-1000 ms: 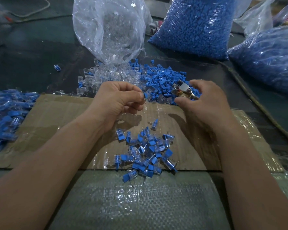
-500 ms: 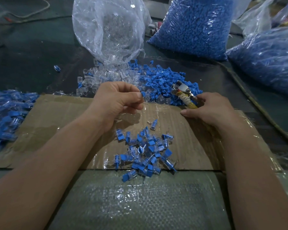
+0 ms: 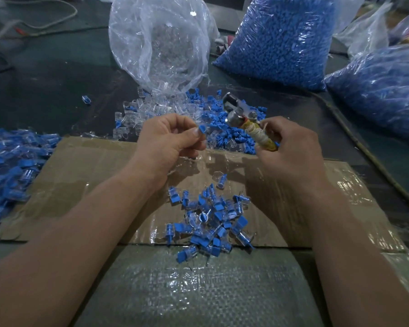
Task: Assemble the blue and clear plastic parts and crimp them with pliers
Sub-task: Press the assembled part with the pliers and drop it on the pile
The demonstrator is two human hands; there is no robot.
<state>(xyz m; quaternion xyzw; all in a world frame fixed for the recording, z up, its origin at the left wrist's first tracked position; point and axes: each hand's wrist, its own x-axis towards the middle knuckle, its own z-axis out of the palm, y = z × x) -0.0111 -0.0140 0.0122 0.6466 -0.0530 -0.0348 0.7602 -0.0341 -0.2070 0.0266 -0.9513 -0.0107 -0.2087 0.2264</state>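
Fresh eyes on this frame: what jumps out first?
At centre, the left hand pinches a small blue part and the right hand grips tape-wrapped pliers. Below them, a pile of assembled blue-and-clear pieces lies at the cardboard's near edge. Big bags of blue parts fill the far right.

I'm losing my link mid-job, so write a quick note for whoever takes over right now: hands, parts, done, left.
Left hand pinches one small blue part at its fingertips.
Right hand grips the pliers by the wrapped handle, head raised and apart from the part.
Loose parts lie beyond the cardboard; assembled pieces are heaped near its front edge.
Done: that heap.
Left: probably crimp the held piece, then work through the loose parts.
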